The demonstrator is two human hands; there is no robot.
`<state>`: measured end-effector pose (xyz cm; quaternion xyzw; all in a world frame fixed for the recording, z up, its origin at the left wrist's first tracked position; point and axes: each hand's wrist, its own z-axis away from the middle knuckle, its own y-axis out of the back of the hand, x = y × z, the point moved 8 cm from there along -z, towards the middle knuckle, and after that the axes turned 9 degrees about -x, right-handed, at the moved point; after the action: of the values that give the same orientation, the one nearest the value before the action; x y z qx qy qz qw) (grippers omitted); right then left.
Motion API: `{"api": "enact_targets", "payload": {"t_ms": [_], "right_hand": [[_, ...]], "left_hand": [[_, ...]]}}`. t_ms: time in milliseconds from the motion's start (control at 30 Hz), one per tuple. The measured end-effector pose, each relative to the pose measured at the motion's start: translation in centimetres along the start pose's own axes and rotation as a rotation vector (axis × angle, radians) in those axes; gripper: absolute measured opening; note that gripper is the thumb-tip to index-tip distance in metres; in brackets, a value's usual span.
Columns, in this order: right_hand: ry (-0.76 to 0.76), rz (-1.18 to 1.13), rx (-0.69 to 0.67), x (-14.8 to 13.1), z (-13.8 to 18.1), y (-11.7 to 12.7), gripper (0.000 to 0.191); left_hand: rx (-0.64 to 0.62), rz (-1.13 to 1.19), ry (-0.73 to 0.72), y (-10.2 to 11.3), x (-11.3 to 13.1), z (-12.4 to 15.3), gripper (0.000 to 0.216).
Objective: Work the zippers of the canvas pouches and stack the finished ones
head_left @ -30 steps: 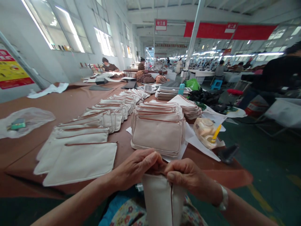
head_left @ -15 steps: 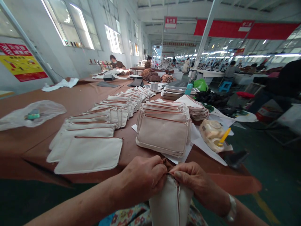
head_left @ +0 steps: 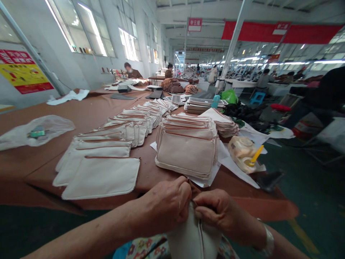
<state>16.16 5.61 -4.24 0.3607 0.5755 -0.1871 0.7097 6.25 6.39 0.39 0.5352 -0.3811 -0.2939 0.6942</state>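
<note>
A: Where is the canvas pouch [head_left: 192, 235]?

B: Over the lap, below the table edge [head_left: 151, 201]. The left hand [head_left: 164, 205] and right hand [head_left: 219, 212] pinch its top, fingers closed tight.

A: Which step?

B: Probably working its zipper end; the view is poor. Next needs a firm, careful pull.

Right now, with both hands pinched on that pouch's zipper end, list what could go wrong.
1. The left hand and right hand crowd the top corner of the canvas pouch; a fingertip could get nipped at the zipper, or the grip could slip.
2. The pouch hangs off the table edge over the lap, so a slip would likely drop it.
3. The stacked pouches sit just ahead; a jerk forward might topple them.
</note>
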Motion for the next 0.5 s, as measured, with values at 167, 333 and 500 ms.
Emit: {"api": "enact_targets", "payload": {"t_ms": [167, 333, 500], "right_hand": [[-0.047, 0.219, 0.029, 0.1, -0.2, 0.0, 0.023], [-0.137, 0.161, 0.109, 1.2, -0.2, 0.2, 0.021], [-0.13, -0.162, 0.042, 2.0, -0.2, -0.3, 0.017]], "left_hand": [[0.018, 0.226, -0.034, -0.8, -0.8, -0.5, 0.01], [0.048, 0.478, -0.028, -1.8, -1.8, -1.4, 0.013], [-0.054, 0.735, -0.061, -2.0, -2.2, -1.6, 0.009]]}}
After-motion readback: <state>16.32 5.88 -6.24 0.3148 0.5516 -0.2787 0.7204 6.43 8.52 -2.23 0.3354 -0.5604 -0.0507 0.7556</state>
